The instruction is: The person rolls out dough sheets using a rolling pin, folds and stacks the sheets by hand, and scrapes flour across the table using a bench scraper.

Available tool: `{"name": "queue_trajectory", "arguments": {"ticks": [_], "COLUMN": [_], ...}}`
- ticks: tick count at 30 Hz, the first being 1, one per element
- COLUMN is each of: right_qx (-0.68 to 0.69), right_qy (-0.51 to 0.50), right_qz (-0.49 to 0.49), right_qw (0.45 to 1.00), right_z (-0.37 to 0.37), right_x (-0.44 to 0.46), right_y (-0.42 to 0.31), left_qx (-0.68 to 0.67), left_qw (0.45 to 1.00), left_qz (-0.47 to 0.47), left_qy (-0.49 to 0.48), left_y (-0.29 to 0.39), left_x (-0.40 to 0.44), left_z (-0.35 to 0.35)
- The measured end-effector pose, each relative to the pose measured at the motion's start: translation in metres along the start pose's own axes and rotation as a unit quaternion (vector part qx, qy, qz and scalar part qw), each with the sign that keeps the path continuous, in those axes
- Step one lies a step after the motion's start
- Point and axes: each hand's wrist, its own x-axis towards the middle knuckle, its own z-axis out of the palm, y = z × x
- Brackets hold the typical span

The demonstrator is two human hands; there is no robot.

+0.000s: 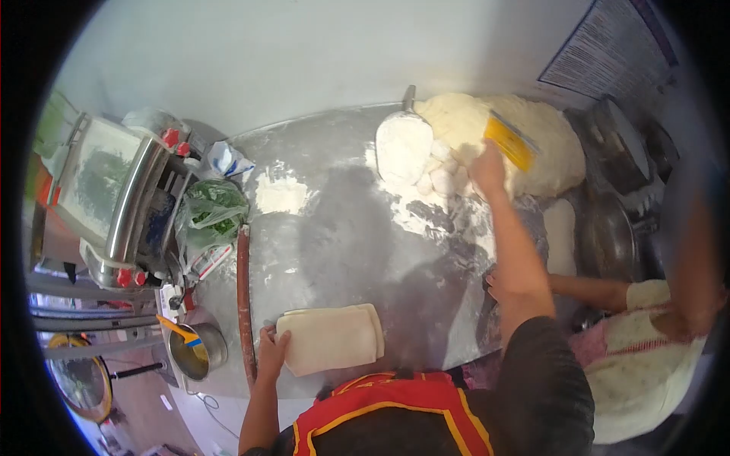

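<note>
My left hand [271, 351] is at the left edge of a stack of flat, folded dough sheets [331, 340] near the front of the table, thumb and fingers closed on that edge. With my right arm stretched forward, my right hand [488, 170] grips a yellow dough scraper [508, 144]. The scraper is over a large mound of pale dough [549, 125] at the back right. Small dough pieces [439, 178] lie left of that hand. Beside them is a metal scoop [403, 144] full of flour.
A dark red rod [243, 300] lies along the table's left side. Beyond it are a bag of greens [215, 207], a pot [199, 357] with an orange brush and a steel roller machine [122, 201]. Another person's hand [493, 286] and stacked pans [617, 144] are at right.
</note>
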Motion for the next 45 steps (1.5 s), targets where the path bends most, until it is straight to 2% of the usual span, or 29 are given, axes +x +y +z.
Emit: {"name": "queue_trajectory", "arguments": {"ticks": [2,4,6,9,12,15,18,21,24,26,27,31,33,36,39,45], "right_qx": [-0.22,-0.311,-0.262,-0.265,-0.252,-0.336,-0.339,-0.161,-0.184,0.029,0.066,0.062,0.037,0.045,0.06,0.0], "right_qy": [-0.019,-0.048,-0.041,-0.148,-0.173,-0.193,-0.154,-0.059,-0.14,-0.214,-0.22,-0.237,-0.231,-0.212,-0.218,-0.243], "right_qz": [-0.102,-0.083,-0.084,-0.038,-0.04,-0.053,-0.035,-0.084,-0.176,-0.273,-0.321,-0.458,-0.486,-0.538,-0.55,-0.562], "right_qw": [0.97,0.945,0.961,0.952,0.951,0.92,0.928,0.982,0.957,0.937,0.919,0.855,0.842,0.815,0.804,0.791], "right_z": [0.03,0.02,0.027,0.015,-0.004,0.001,-0.017,-0.024,-0.068,-0.036,-0.013,0.089,0.136,0.181,0.212,0.215], "right_x": [0.034,0.055,0.064,0.091,0.091,0.099,0.117,0.131,0.06,0.026,0.007,-0.03,-0.036,-0.041,-0.052,-0.065], "right_y": [0.088,0.116,0.142,0.128,0.102,0.105,0.111,0.101,-0.08,-0.134,-0.162,-0.269,-0.311,-0.353,-0.373,-0.354], "left_qx": [0.015,0.004,-0.027,0.007,0.071,0.145,0.135,0.178,0.177,0.161,0.153,0.107,0.094,0.077,0.08,0.076], "left_qw": [0.999,0.996,0.988,0.988,0.983,0.962,0.949,0.928,0.93,0.931,0.933,0.924,0.927,0.932,0.938,0.925], "left_qz": [-0.016,-0.008,0.026,0.042,0.115,0.188,0.249,0.281,0.285,0.281,0.274,0.274,0.266,0.258,0.248,0.268], "left_qy": [0.034,0.085,0.15,0.148,0.122,0.133,0.14,0.17,0.148,0.169,0.178,0.243,0.248,0.244,0.229,0.259], "left_y": [0.002,-0.018,-0.073,-0.025,0.01,0.03,0.049,0.041,0.027,0.025,0.027,0.026,0.026,0.026,0.032,0.029], "left_x": [-0.004,0.002,0.026,0.026,0.046,0.075,0.096,0.108,0.116,0.121,0.124,0.132,0.131,0.131,0.128,0.128], "left_z": [0.003,0.013,0.029,0.019,0.018,0.027,0.031,0.026,0.019,0.019,0.02,0.027,0.028,0.026,0.021,0.024]}}
